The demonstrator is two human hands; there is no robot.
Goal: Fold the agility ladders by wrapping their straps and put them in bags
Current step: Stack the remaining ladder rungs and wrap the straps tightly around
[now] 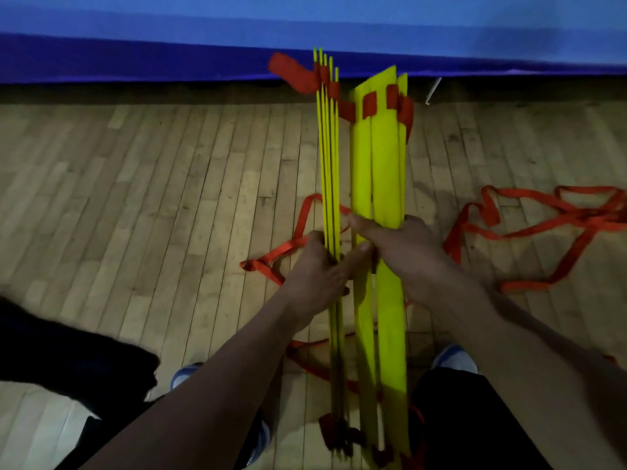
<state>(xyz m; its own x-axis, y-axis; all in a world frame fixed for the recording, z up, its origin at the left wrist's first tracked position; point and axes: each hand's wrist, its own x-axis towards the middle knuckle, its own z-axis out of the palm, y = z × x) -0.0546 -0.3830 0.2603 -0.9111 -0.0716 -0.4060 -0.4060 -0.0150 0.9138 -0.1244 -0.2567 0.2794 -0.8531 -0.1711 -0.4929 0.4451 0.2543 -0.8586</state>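
Visibly two hands (317, 266) (403, 242), two rung bundles (329, 157) (380, 157)

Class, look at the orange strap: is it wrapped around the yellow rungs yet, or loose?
Loose. The orange strap trails in slack loops over the floor, while the yellow rungs are gathered unbound.

A sports hall or gym is suggested. The floor (169, 184) is laid in narrow pale wooden strips of the kind found on indoor courts, and it is scuffed in places. Along the far edge a blue padded mat or wall cover (135, 45) is seen, running the full width just above the boards. Training gear is spread about: yellow ladder rungs (380, 157) are held upright in the middle, and orange straps (556, 218) lie in loose loops on the wood. Light blue sports shoes (454, 359) are worn.
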